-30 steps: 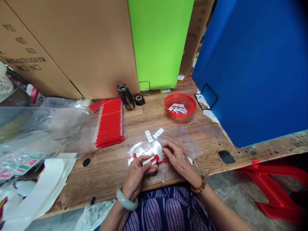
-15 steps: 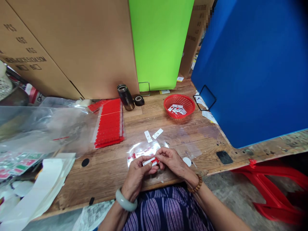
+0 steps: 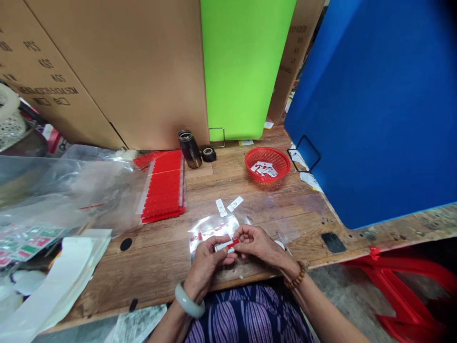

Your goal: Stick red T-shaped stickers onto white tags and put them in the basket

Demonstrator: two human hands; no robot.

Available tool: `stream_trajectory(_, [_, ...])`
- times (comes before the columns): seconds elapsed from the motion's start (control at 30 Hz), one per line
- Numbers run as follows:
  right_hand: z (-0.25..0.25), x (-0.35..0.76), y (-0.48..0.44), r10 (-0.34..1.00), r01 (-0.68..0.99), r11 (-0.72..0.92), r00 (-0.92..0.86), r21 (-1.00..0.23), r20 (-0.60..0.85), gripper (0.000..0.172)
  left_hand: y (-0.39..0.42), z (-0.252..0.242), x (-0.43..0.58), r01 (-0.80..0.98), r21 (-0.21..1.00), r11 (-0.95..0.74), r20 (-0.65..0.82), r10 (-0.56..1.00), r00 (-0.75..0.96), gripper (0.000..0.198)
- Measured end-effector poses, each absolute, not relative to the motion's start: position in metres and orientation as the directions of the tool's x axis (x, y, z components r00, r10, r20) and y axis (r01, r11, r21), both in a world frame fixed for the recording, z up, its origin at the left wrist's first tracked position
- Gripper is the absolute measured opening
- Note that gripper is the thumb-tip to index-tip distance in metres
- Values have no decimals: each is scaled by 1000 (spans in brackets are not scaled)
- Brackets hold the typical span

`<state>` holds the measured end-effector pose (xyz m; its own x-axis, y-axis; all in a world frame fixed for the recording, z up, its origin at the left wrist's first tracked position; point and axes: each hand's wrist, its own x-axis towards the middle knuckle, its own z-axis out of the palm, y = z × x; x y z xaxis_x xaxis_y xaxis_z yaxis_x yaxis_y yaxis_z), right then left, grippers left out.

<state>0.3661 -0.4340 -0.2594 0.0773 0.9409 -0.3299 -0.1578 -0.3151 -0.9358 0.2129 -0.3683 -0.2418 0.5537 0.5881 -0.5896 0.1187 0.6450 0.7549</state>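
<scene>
My left hand (image 3: 204,262) is closed around a small white card (image 3: 222,247), thumb on top and fingers underneath. A red strip (image 3: 231,244) lies at the card's right end, and my right hand (image 3: 260,247) pinches there with thumb and forefinger. Whether the strip is stuck down cannot be told. Under and behind my hands lies a clear, shiny sheet (image 3: 207,222) with several red pieces on it. Two white cards (image 3: 221,207) rest on the table just beyond that sheet. Farther back, a red plastic basket (image 3: 285,164) contains several white cards with red parts.
A stack of red sheets (image 3: 162,186) lies left of centre, near a dark open flask (image 3: 190,150) and its black lid (image 3: 208,154). Clear plastic bags (image 3: 71,186) and papers cover the left side. A blue panel (image 3: 374,119) stands at right, a green one (image 3: 243,71) at back.
The view has shifted slightly. Both hands stay together on the card, and the red strip at its right end shows more fully between the fingers.
</scene>
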Motion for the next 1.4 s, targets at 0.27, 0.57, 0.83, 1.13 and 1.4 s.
stream_trajectory(0.27, [-251, 409, -417, 910, -90, -267, 302, -959, -282, 24, -360, -251, 212, -26, 791, 611, -502, 673, 543, 49])
stream_trajectory(0.57, [-253, 429, -381, 812, 257, -77, 577, -963, 88, 28, -359, -273, 213, -16, 826, 564, -475, 711, 519, 42])
stream_trajectory(0.83, [-262, 411, -374, 980, 832, -2, 111, -555, 163, 21, -360, -277, 214, -16, 830, 557, -473, 720, 507, 41])
stream_trajectory(1.13, [-257, 423, -365, 984, 822, -30, 124, -568, 128, 16, -361, -274, 215, -46, 813, 580, -483, 716, 505, 41])
stream_trajectory(1.4, [-248, 419, -380, 934, 699, -41, 280, -714, 220, 11, -362, -265, 215, -40, 792, 610, -516, 702, 490, 45])
